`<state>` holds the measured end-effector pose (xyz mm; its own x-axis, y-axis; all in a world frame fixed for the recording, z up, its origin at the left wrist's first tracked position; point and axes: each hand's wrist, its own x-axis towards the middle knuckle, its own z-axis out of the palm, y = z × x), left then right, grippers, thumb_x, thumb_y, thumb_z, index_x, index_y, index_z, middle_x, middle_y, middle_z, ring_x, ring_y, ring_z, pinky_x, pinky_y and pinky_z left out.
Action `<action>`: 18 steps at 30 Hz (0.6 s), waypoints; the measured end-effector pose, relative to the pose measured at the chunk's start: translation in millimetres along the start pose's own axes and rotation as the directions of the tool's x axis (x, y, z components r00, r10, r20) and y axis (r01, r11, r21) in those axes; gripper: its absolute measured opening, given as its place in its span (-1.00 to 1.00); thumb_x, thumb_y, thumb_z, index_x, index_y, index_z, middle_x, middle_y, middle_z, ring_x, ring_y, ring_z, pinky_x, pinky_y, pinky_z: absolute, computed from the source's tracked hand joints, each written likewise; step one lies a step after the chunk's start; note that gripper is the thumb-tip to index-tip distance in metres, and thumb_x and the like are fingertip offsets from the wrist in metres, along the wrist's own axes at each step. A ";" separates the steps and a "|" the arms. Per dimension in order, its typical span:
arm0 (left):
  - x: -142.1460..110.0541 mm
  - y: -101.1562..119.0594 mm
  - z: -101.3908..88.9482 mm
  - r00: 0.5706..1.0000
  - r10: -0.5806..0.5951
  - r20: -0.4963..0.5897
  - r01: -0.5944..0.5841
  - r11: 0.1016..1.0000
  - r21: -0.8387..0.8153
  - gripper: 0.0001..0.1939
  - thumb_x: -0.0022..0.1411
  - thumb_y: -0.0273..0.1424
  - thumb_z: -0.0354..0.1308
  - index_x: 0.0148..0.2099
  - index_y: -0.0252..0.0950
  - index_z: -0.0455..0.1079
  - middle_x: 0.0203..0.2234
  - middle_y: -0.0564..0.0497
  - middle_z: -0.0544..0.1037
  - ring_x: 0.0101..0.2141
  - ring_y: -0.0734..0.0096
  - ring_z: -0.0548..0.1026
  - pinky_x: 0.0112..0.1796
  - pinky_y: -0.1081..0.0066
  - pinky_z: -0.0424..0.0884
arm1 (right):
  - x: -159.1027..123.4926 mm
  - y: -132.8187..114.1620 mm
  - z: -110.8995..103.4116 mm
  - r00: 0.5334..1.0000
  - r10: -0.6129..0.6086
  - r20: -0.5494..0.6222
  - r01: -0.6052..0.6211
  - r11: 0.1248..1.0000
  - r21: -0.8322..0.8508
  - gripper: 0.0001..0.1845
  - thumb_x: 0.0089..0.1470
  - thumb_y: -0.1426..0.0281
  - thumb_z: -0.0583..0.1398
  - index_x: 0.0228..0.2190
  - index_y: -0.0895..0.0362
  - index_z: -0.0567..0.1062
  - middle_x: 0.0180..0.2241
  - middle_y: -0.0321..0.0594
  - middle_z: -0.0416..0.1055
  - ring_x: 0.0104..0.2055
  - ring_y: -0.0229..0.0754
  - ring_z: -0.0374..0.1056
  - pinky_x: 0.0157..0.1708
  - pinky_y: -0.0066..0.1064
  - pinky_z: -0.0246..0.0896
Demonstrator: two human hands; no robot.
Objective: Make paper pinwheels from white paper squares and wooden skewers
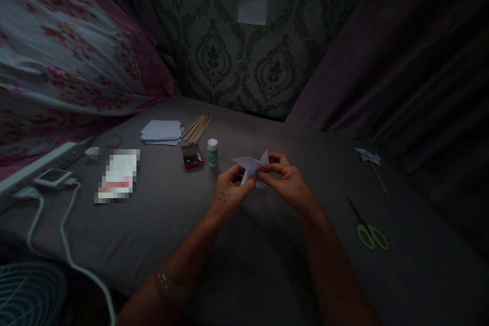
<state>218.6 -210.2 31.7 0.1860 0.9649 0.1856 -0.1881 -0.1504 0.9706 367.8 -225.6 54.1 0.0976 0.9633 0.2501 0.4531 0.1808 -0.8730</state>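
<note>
A white paper pinwheel (251, 163) with folded, pointed blades is held up between my two hands over the middle of the table. My left hand (229, 191) grips its lower left side, thumb on the paper near the centre. At the centre, my right hand (290, 183) pinches the paper between thumb and forefinger; whether a pin is in that pinch is too small to tell. Nearest to the hands stands a small white bottle with a green label (213, 153). Beside it lies an open red box of small metal pins (193, 159).
Behind the box lie a stack of white paper (161, 132) and several wooden sticks (197, 129). Scissors with green handles (370, 234) and a finished pinwheel on a stick (369, 156) lie to the right. A power strip (66, 155) with white cables runs along the left, above a fan (30, 293).
</note>
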 end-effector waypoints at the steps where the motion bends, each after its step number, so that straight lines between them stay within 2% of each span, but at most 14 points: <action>1: 0.0 0.0 0.4 1.000 0.003 -0.002 -0.003 1.000 -0.010 -0.82 -0.04 -0.42 0.24 -0.30 -0.31 0.49 -0.43 0.00 0.56 -0.42 0.43 0.48 -0.35 0.45 0.37 | -0.1 -0.2 0.1 1.000 -0.001 0.002 0.001 1.000 -0.001 -0.77 -0.14 0.14 0.32 -0.51 0.04 0.59 -0.06 -0.17 0.28 0.06 -0.06 0.21 0.11 -0.13 0.08; 10: -1.1 -3.1 -0.1 1.000 0.017 0.017 -0.016 0.999 -0.050 -0.79 -0.02 -0.38 0.26 -0.26 -0.31 0.47 -0.41 0.01 0.55 -0.39 0.41 0.48 -0.33 0.45 0.38 | -0.3 -1.0 0.6 1.000 -0.004 0.017 0.004 1.000 -0.022 -0.87 -0.11 0.24 0.31 -0.52 0.04 0.58 -0.08 -0.19 0.31 0.06 -0.08 0.22 0.12 -0.13 0.06; 18: -0.7 -4.2 0.0 1.000 -0.008 -0.005 0.008 0.999 -0.043 -0.82 -0.03 -0.34 0.29 -0.37 -0.32 0.42 -0.49 0.04 0.52 -0.45 0.46 0.45 -0.38 0.47 0.35 | 0.4 -1.9 0.3 1.000 0.022 0.004 -0.022 1.000 -0.009 -0.88 -0.12 0.26 0.31 -0.52 0.05 0.58 -0.07 -0.17 0.30 0.06 -0.06 0.21 0.13 -0.10 0.04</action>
<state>219.2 -210.2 27.5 0.1829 0.9670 0.1772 -0.2278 -0.1336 0.9645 366.7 -225.6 55.8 0.1035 0.9678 0.2292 0.4583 0.1581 -0.8746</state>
